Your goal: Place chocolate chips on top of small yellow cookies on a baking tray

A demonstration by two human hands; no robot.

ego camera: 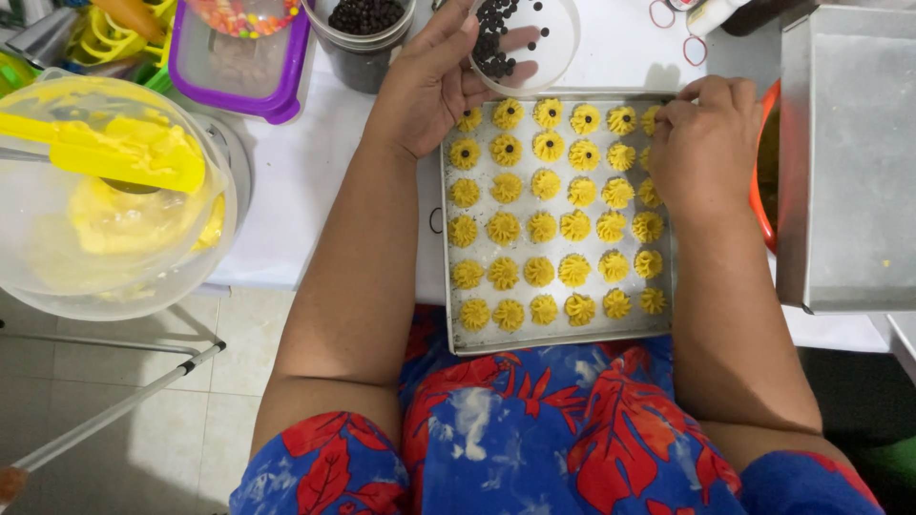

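Bright, even overhead light — soft shadows, sharp focus, slight edge distortion

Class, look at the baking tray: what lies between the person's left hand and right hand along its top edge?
In the head view, between the left hand and right hand sits the top row of yellow piped cookies on the tray, each with a dark centre.

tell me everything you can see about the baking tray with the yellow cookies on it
The baking tray is a shallow, rectangular pan of dull grey metal with a low raised rim. It lies flat, its far end on the white table and its near end over the person's lap. Rows of piped yellow cookies fill it; some in the far rows have dark centres. The right hand rests at its far right corner, while the left hand holds a clear lid of dark chips just beyond it.
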